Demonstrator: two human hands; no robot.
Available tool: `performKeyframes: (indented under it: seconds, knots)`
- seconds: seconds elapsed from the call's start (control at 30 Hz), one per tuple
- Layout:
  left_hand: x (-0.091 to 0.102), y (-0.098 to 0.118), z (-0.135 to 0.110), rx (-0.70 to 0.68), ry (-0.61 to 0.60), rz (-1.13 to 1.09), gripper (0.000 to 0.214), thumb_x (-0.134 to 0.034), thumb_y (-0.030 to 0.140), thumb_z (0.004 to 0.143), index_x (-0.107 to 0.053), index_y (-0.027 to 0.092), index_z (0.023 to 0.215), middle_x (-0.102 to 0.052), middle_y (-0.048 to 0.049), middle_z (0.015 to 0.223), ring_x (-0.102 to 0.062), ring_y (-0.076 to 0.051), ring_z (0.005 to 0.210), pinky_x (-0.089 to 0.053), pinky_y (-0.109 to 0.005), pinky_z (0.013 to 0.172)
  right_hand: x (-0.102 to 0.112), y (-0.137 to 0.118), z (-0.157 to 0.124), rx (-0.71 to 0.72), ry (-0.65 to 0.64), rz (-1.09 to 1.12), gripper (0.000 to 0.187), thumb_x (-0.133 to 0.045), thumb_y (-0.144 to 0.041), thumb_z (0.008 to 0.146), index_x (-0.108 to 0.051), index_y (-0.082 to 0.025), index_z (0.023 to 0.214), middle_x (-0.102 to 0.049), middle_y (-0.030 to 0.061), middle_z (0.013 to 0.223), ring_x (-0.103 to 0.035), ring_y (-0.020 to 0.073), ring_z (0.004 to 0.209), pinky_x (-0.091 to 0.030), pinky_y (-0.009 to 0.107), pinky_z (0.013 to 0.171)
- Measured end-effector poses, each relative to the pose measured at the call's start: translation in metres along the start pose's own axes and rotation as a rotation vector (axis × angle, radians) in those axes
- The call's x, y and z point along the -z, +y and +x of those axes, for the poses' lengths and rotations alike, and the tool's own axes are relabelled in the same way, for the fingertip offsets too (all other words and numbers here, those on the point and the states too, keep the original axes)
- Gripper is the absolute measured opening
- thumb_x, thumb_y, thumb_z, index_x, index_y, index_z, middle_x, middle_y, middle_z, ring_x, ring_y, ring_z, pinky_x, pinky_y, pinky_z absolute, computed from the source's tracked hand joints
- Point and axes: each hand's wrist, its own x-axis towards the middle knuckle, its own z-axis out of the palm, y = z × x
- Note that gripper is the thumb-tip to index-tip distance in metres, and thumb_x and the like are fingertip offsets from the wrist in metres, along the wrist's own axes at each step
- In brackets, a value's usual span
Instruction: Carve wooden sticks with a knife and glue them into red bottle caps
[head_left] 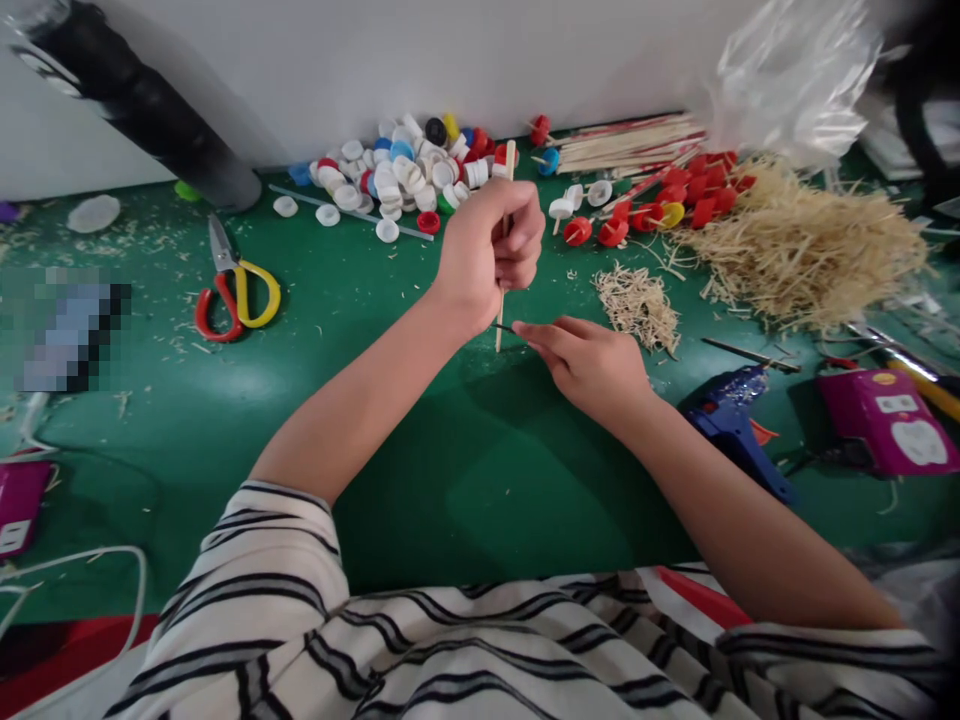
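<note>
My left hand (480, 240) is closed around a pale wooden stick (511, 160), which stands out above the fist and below it. In my right hand (596, 365), the fingers pinch a thin dark tool (503, 327), whose tip touches or crosses the stick's lower end. Most of that tool is hidden by the fingers, so its kind cannot be made out. Just right of the right hand lies a small heap of wood shavings (641, 308). Behind the left fist is a pile of mostly white bottle caps (409, 175).
Scissors (235, 285) with red and yellow handles lie at left, near a black bottle (165, 115). Toward the right are red caps on sticks (615, 230), a bundle of sticks (630, 145), a big shavings heap (817, 240), a blue glue gun (731, 420) and a purple power socket (889, 420).
</note>
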Motion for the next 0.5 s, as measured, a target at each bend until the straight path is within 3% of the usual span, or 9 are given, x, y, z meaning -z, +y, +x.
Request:
performKeyframes:
  seconds: [0.2, 0.5]
  knots:
    - [-0.0016, 0.0038, -0.002, 0.026, 0.055, -0.055, 0.048, -0.043, 0.021, 0.098, -0.029, 0.02, 0.053, -0.009, 0.005, 0.056, -0.011, -0.002, 0.042, -0.008, -0.019, 0.044, -0.0008, -0.0032, 0.0019, 0.001, -0.005, -0.031, 0.038, -0.049, -0.028, 0.111, -0.081, -0.034, 0.132, -0.08, -0.0001, 0.091, -0.068, 0.0135, 0.079, -0.032, 0.029, 0.058]
    - [0.0016, 0.0005, -0.0014, 0.033, 0.053, -0.024, 0.05, -0.046, 0.023, 0.103, -0.026, 0.02, 0.057, -0.009, 0.005, 0.058, -0.013, -0.001, 0.042, -0.01, -0.017, 0.044, -0.0031, -0.001, 0.001, -0.034, -0.059, 0.085, 0.036, -0.05, -0.034, 0.112, -0.08, -0.033, 0.131, -0.084, -0.0004, 0.109, -0.075, 0.016, 0.089, -0.037, 0.029, 0.059]
